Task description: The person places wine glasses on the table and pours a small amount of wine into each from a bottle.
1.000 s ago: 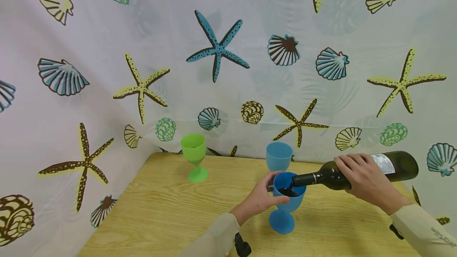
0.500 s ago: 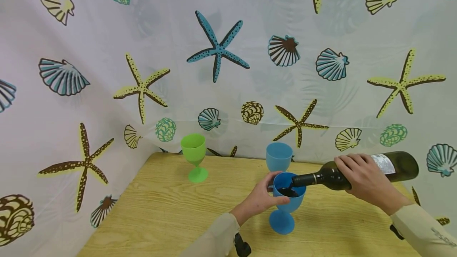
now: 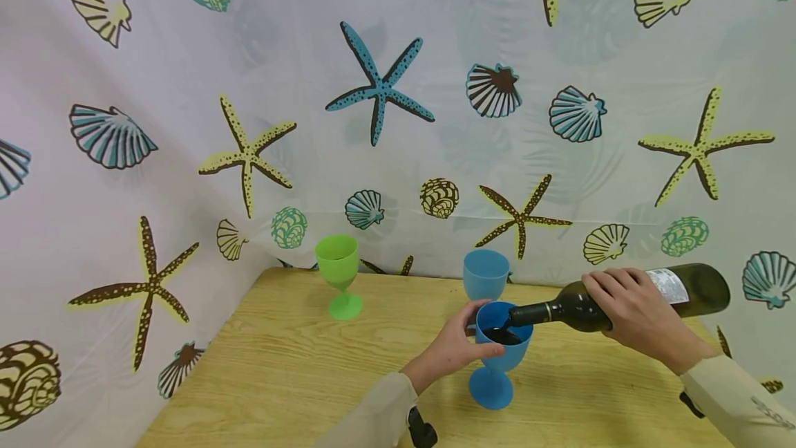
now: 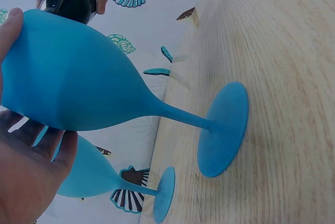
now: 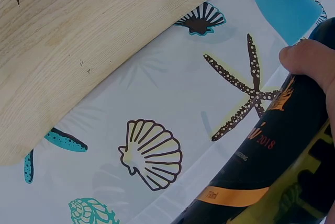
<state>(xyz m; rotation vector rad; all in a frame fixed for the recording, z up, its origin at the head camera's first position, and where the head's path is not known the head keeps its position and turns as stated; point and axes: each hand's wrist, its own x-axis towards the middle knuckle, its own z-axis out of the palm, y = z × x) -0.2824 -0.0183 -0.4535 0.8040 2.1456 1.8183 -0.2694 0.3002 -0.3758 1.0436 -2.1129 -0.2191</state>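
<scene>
A blue goblet (image 3: 505,358) stands on the wooden table, its bowl gripped by my left hand (image 3: 449,349), fingers behind and thumb in front; the left wrist view shows the goblet (image 4: 89,77) close up. My right hand (image 3: 640,313) holds a dark wine bottle (image 3: 584,310) from above, tilted nearly level, its mouth over the goblet's rim. Dark liquid (image 3: 502,335) runs from the mouth and lies inside the bowl. In the right wrist view, the bottle's label side (image 5: 251,166) shows beside my thumb.
Just behind the held goblet is a lighter blue goblet (image 3: 486,274), its lower part hidden. A green goblet (image 3: 338,265) stands at the table's back left. The wooden table (image 3: 280,365) meets a white curtain (image 3: 435,33) printed with shells and starfish.
</scene>
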